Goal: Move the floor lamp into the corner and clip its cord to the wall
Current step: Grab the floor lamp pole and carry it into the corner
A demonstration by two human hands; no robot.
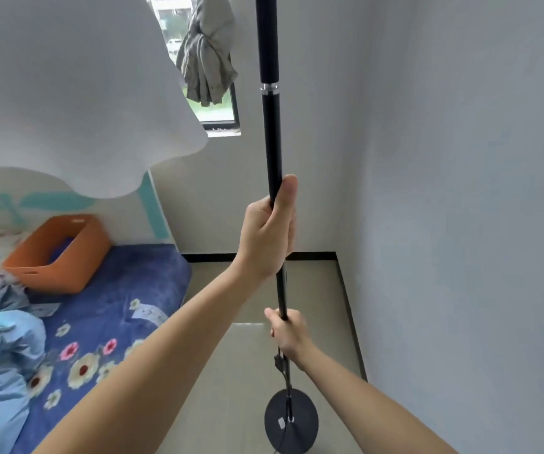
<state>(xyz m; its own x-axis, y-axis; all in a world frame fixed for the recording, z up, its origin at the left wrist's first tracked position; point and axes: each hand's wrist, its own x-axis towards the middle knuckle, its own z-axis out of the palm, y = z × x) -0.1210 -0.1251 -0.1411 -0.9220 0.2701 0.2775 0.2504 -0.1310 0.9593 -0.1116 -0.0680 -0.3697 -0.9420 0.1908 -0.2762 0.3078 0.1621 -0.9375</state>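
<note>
Holding the pole (272, 142), the left hand (269, 234) was wrapped tight high up and the right hand (288, 335) gripped it lower down. The lamp's base (292, 421) sat on the floor (231, 371), near the wall (460, 224) but not yet in the corner. The cord (282, 365) hung loose, unclipped.

Orange bin (58, 253) on floral blue bedspread (116, 309); knotted grey curtain (206, 57) at window (218, 106).
</note>
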